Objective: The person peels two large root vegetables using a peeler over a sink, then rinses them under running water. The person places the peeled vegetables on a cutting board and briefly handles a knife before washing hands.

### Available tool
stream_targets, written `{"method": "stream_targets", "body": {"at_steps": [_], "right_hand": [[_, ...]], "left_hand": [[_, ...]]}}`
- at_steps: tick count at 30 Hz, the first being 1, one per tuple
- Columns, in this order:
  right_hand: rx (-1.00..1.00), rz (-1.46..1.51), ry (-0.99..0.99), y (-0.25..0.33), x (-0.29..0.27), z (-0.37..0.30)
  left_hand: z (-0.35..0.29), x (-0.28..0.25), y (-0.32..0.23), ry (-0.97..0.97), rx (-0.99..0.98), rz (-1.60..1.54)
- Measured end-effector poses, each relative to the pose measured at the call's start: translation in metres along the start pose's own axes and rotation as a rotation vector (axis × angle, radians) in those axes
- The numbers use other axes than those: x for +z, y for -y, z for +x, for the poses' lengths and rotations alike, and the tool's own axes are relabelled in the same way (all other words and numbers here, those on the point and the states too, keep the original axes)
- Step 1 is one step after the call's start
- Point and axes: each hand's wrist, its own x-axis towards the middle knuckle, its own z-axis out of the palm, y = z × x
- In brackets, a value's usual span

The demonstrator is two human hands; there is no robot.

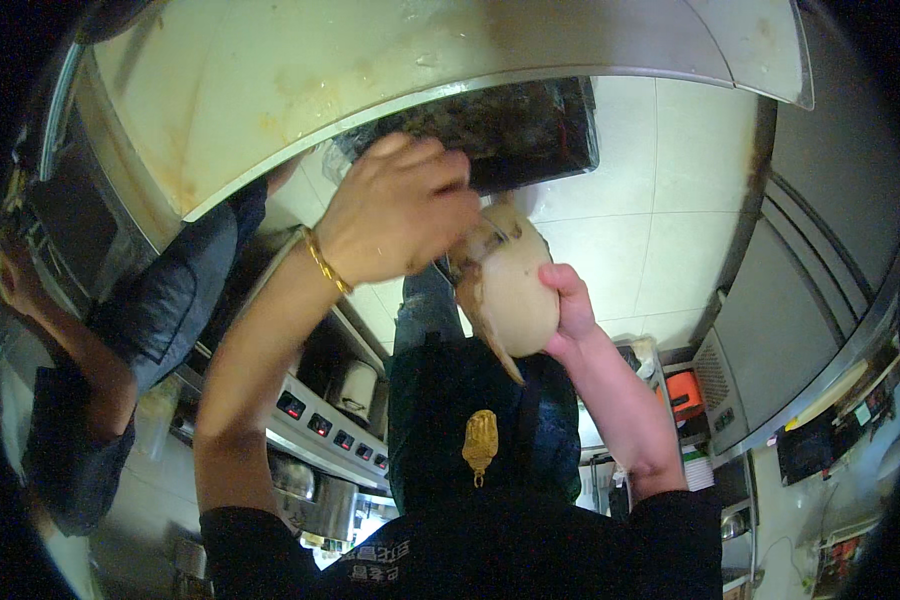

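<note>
Root vegetable (510, 290), pale, rounded and partly peeled, held in mid-air above a dark tray (530, 130) near a worktop (270, 100) edge. Right hand (570, 310) cups its far side, fingers wrapped; left hand (400, 210) is closed around what may be a peeler. It looks firm, weighty, probably slick where bared; grip the skinned-on end.
</note>
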Motion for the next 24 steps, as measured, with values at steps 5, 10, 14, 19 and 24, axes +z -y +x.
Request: {"method": "stream_targets", "body": {"at_steps": [5,10,14,19,24], "right_hand": [[0.019,0.015,0.072,-0.003,-0.002,-0.021],[-0.089,0.013,0.070,0.012,0.009,-0.012],[-0.206,-0.153,-0.047,0.018,0.020,0.012],[-0.096,0.204,0.056,0.008,0.028,0.018],[-0.038,0.173,0.089,0.001,0.024,0.007]], "left_hand": [[-0.028,0.038,0.039,0.265,-0.245,-0.038],[-0.050,0.042,0.017,0.026,-0.638,-0.264],[-0.051,0.024,-0.038,-0.307,-0.399,-0.217],[-0.021,0.003,-0.077,-0.303,-0.068,-0.037],[-0.006,-0.022,-0.040,-0.280,0.053,-0.016]]}}
